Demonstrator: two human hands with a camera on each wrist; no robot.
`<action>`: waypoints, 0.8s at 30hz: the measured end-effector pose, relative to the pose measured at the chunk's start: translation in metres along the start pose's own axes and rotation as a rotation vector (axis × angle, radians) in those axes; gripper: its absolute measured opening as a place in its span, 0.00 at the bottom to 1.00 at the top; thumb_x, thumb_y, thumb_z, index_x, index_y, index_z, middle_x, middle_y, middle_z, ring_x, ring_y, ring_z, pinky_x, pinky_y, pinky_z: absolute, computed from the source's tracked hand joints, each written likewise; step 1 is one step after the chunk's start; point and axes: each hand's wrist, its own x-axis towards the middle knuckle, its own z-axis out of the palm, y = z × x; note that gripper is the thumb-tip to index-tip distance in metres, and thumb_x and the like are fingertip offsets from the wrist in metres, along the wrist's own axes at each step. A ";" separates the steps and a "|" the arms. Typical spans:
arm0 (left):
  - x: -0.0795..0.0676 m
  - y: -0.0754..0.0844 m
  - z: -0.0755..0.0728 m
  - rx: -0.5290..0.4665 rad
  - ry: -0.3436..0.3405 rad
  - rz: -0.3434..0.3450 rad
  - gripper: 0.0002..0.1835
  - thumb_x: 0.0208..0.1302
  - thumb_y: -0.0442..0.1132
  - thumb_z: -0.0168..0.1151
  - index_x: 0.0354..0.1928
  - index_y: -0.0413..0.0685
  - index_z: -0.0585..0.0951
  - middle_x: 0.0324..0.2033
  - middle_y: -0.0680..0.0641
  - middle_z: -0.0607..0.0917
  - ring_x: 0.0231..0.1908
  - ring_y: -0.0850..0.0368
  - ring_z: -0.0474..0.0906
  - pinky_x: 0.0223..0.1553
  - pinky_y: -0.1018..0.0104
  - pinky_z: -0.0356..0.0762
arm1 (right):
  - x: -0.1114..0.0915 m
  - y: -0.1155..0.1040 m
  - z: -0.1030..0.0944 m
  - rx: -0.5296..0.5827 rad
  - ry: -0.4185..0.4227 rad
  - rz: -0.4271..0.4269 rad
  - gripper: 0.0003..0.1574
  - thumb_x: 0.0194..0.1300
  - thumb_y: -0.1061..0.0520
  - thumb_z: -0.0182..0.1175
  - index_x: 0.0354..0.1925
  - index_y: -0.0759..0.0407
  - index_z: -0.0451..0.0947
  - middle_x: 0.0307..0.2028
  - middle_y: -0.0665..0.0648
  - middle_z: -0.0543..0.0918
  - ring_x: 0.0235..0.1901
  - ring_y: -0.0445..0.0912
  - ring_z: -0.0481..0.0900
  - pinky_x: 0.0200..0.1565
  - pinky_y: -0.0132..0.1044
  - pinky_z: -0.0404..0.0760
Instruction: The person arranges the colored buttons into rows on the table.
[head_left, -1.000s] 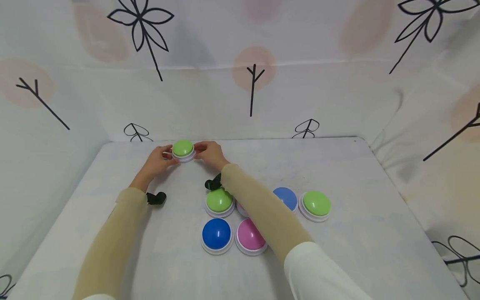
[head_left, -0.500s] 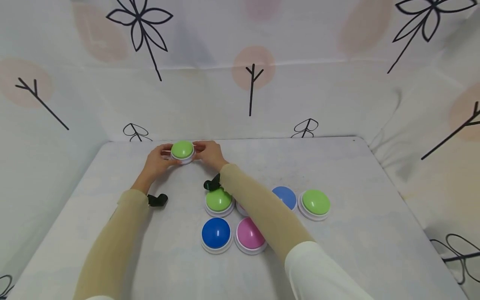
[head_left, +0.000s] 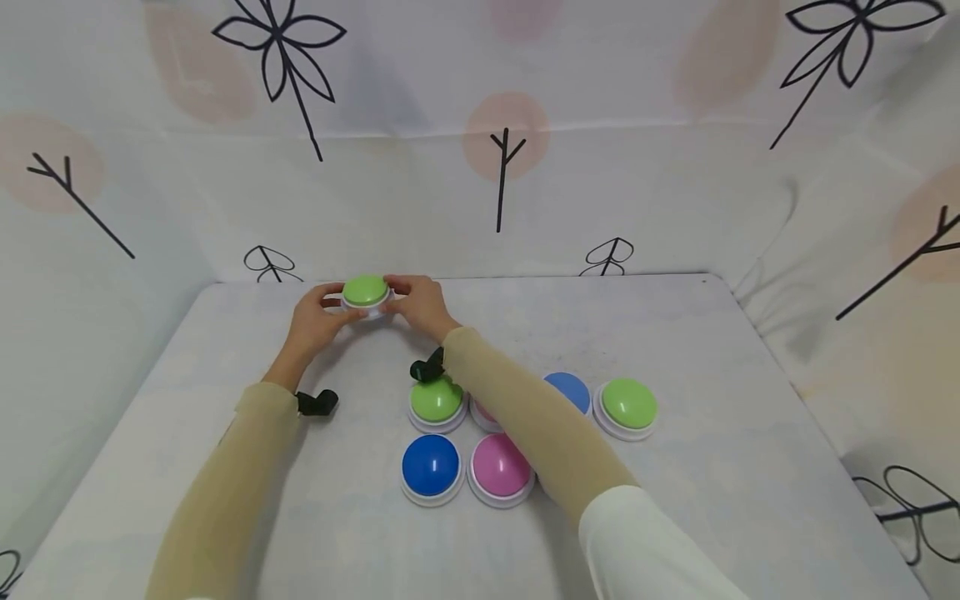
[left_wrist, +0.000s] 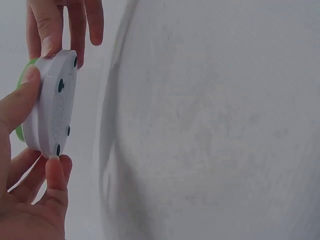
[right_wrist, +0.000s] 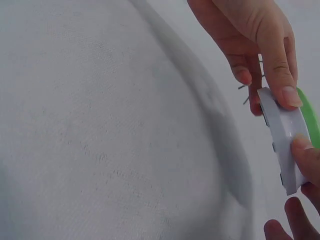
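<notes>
Near the far edge of the table, a round push button (head_left: 365,290) with a green dome and white base is held between both hands, raised off the surface. My left hand (head_left: 309,323) grips its left side, thumb and fingers on the base. The right side is pinched by my right hand (head_left: 422,308). In the left wrist view the white underside of the button (left_wrist: 60,105) shows dark screw holes and a patch of tiny perforations. The right wrist view shows the button's base (right_wrist: 286,140) edge-on, with fingers of both hands on it.
Another green button (head_left: 437,402), a dark blue button (head_left: 431,467) and a pink button (head_left: 501,467) stand mid-table. A lighter blue button (head_left: 568,392) and a green button (head_left: 628,405) lie farther right; my right forearm partly covers this group. A patterned cloth wall (head_left: 420,208) rises behind the table (head_left: 712,467).
Both hands have lifted the green button slightly and tilted it, so its dome looks flatter from above. The other buttons stay put.
</notes>
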 end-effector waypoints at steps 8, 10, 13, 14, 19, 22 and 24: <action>-0.009 0.008 -0.001 -0.010 0.023 0.039 0.43 0.57 0.52 0.75 0.70 0.43 0.69 0.65 0.40 0.74 0.60 0.43 0.74 0.47 0.55 0.78 | -0.007 -0.009 -0.009 -0.042 -0.006 -0.025 0.36 0.55 0.53 0.75 0.62 0.50 0.79 0.57 0.48 0.82 0.60 0.44 0.77 0.60 0.35 0.73; -0.011 0.010 -0.001 -0.004 0.021 0.050 0.42 0.58 0.52 0.74 0.70 0.44 0.70 0.65 0.40 0.74 0.60 0.43 0.74 0.48 0.54 0.78 | -0.009 -0.010 -0.011 -0.043 -0.010 -0.030 0.35 0.56 0.53 0.75 0.62 0.50 0.79 0.57 0.49 0.82 0.59 0.44 0.78 0.60 0.35 0.74; -0.013 0.012 -0.001 0.002 -0.004 0.077 0.40 0.60 0.52 0.73 0.70 0.44 0.70 0.65 0.40 0.74 0.60 0.43 0.73 0.51 0.50 0.78 | -0.012 -0.010 -0.016 -0.044 -0.015 -0.027 0.34 0.57 0.53 0.75 0.62 0.51 0.79 0.57 0.49 0.82 0.59 0.44 0.78 0.59 0.36 0.75; -0.014 0.013 -0.001 0.003 -0.015 0.085 0.40 0.60 0.52 0.72 0.70 0.44 0.70 0.65 0.40 0.73 0.60 0.42 0.73 0.52 0.49 0.78 | -0.013 -0.010 -0.018 -0.046 -0.020 -0.024 0.34 0.57 0.53 0.74 0.62 0.51 0.79 0.58 0.49 0.82 0.59 0.45 0.78 0.59 0.36 0.75; -0.018 0.020 -0.001 0.006 -0.035 0.123 0.38 0.63 0.51 0.70 0.71 0.45 0.70 0.66 0.40 0.72 0.60 0.40 0.73 0.54 0.45 0.77 | -0.016 -0.011 -0.028 -0.054 -0.055 -0.023 0.33 0.60 0.52 0.73 0.63 0.50 0.78 0.59 0.50 0.81 0.60 0.45 0.77 0.58 0.35 0.76; -0.020 0.024 -0.001 0.007 -0.038 0.141 0.37 0.63 0.51 0.69 0.71 0.46 0.70 0.67 0.41 0.72 0.60 0.41 0.72 0.54 0.45 0.77 | -0.018 -0.011 -0.033 -0.054 -0.062 -0.027 0.32 0.60 0.52 0.72 0.63 0.49 0.78 0.60 0.49 0.81 0.60 0.44 0.77 0.57 0.34 0.77; -0.022 0.026 0.000 0.010 -0.037 0.152 0.37 0.64 0.51 0.69 0.71 0.46 0.70 0.67 0.41 0.72 0.60 0.41 0.72 0.54 0.46 0.78 | -0.019 -0.012 -0.036 -0.048 -0.068 -0.031 0.32 0.60 0.52 0.72 0.63 0.49 0.78 0.60 0.49 0.81 0.60 0.44 0.77 0.57 0.34 0.77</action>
